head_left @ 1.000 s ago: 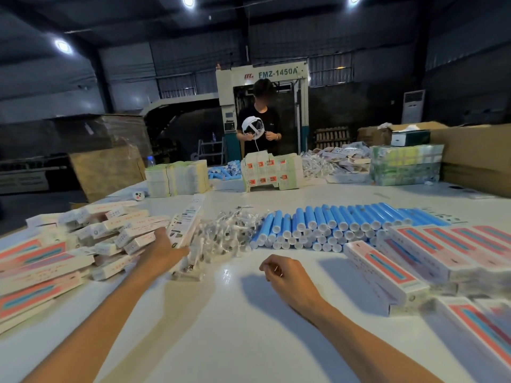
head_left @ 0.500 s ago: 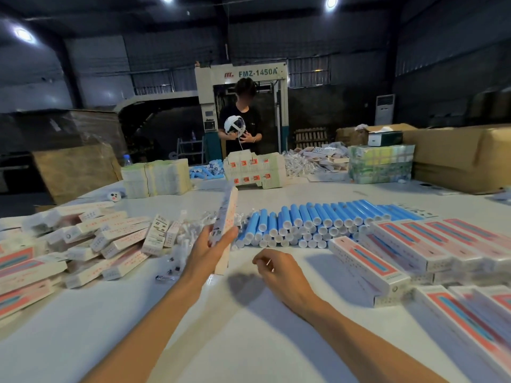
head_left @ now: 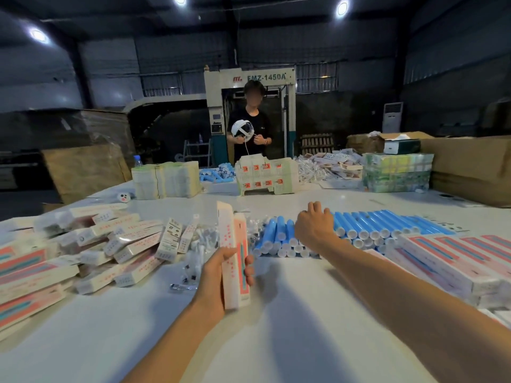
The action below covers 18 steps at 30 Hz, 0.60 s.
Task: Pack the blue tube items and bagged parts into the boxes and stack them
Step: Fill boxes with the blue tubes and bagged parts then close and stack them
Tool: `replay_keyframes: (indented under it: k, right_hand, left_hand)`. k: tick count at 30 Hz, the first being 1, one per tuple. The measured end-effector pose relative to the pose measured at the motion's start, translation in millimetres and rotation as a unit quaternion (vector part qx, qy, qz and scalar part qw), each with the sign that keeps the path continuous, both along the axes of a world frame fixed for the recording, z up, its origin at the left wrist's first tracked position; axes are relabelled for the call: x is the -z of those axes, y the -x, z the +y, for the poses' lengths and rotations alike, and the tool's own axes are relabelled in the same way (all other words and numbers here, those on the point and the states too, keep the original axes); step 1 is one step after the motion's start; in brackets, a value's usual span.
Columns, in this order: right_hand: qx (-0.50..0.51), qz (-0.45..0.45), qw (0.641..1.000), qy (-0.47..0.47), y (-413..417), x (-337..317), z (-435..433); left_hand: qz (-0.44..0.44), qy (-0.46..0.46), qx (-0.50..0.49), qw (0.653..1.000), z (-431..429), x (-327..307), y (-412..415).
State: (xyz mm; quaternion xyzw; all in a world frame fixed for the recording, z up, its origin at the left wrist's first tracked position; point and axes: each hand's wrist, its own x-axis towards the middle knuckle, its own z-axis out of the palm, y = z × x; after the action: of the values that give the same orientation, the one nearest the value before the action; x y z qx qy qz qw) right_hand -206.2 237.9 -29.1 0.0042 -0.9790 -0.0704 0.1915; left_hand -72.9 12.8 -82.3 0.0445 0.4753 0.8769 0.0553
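My left hand [head_left: 218, 275] grips a long white-and-pink box [head_left: 233, 255], held upright over the white table [head_left: 276, 327]. My right hand [head_left: 313, 228] reaches over the row of blue tubes [head_left: 367, 228], its fingers curled down onto them; whether it holds one is hidden. Clear bagged parts [head_left: 199, 244] lie in a heap just left of the held box. A loose pile of small white boxes [head_left: 124, 241] sits further left. Stacked pink-and-teal boxes [head_left: 453, 258] lie at the right.
More pink-and-teal boxes [head_left: 25, 280] lie at the left edge. Across the table stand stacked cartons [head_left: 166, 179], a printed box block [head_left: 266, 175] and wrapped bundles [head_left: 398, 172]. A person [head_left: 249, 128] stands behind holding a white helmet-like thing. Large cardboard boxes [head_left: 470, 164] sit far right.
My left hand picked a long box from the left pile and brought it upright toward the middle. My right hand moved forward from the bare table onto the blue tubes.
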Motion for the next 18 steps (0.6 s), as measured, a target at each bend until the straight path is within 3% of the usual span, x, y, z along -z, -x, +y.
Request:
replay_keyframes:
  k: [4,10,15,18]
  right_hand:
    - [0.02,0.008,0.996,-0.086,5,10,-8]
    - [0.042,0.012,0.993,-0.106,-4,8,-26]
    - [0.024,0.038,0.997,-0.067,-8,18,-35]
    - [-0.01,0.064,0.998,0.018,-16,11,-35]
  left_hand:
    - [0.006,-0.057,0.049,0.997,-4,-8,-3]
    - [0.02,-0.03,0.023,0.999,-5,-7,-2]
    - [0.026,0.012,0.031,0.999,-2,-8,-7]
    - [0.025,0.025,0.044,0.998,-2,-9,-8]
